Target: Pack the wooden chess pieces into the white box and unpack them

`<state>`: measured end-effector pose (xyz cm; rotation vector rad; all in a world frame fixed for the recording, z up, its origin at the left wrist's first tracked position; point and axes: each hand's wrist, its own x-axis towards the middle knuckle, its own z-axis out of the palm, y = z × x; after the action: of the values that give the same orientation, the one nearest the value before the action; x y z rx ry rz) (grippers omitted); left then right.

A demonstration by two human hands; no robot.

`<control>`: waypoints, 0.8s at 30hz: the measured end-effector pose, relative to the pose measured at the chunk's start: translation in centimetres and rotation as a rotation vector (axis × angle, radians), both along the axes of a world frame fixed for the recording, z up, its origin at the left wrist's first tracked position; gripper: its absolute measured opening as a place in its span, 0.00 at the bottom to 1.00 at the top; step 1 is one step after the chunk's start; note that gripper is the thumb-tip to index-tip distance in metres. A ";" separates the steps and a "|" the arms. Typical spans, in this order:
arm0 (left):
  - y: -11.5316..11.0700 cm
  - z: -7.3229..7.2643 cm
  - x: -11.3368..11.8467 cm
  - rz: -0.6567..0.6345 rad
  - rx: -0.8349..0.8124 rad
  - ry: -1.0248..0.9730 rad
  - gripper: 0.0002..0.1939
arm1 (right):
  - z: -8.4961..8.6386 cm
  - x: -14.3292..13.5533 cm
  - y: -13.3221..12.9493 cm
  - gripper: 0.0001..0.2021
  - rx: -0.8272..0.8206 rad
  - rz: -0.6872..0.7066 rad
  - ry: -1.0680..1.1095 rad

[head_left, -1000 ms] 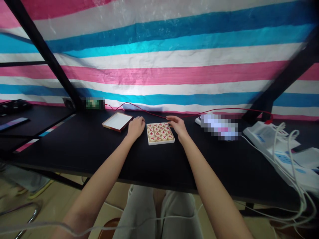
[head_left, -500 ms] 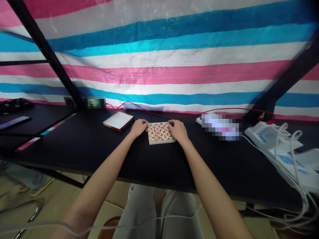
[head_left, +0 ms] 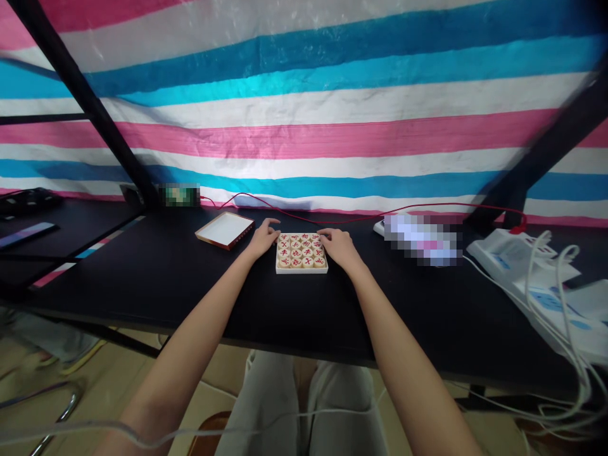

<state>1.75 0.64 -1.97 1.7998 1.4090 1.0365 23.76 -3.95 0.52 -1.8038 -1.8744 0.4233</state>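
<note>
A shallow white box (head_left: 302, 271) filled with round xiangqi pieces (head_left: 306, 248) lies flat on the black table in front of me. Red characters show on the pieces, which sit in rows. My left hand (head_left: 264, 238) is at the box's left side, fingers apart and the index finger stretched out, with its thumb close to the far-left edge. At the far-right corner, my right hand (head_left: 339, 247) has its fingers bent together over the edge, gripping it and hiding some of the side pieces. Left of my left hand lies the box lid (head_left: 226, 228), its white inside facing up.
Power strips with white cables (head_left: 536, 285) take up the table's right end. A blurred-out device (head_left: 422, 240) lies nearer the middle. At the back left is a green circuit board (head_left: 179, 195), and a red cable (head_left: 304, 218) runs along the striped sheet (head_left: 332, 139).
The box has shifted slightly left and turned straighter. My left index finger has lifted and stretched away from the others, while my right hand has stayed at the box's right corner.
</note>
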 end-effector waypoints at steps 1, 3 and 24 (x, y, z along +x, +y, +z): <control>0.3 -0.1 -0.2 -0.003 -0.006 -0.026 0.17 | 0.1 -0.1 -0.1 0.16 -0.009 0.014 0.004; 0.7 -0.4 -0.5 -0.008 -0.001 -0.046 0.16 | 0.3 -0.2 -0.4 0.16 -0.027 0.032 0.005; 0.9 -0.7 -0.5 0.007 0.046 0.213 0.15 | 0.0 -1.3 -1.1 0.09 0.221 -0.058 -0.272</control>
<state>1.26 1.52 -2.66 1.9878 1.5284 0.9083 22.44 -5.03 0.49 -1.8305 -1.9519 -0.0530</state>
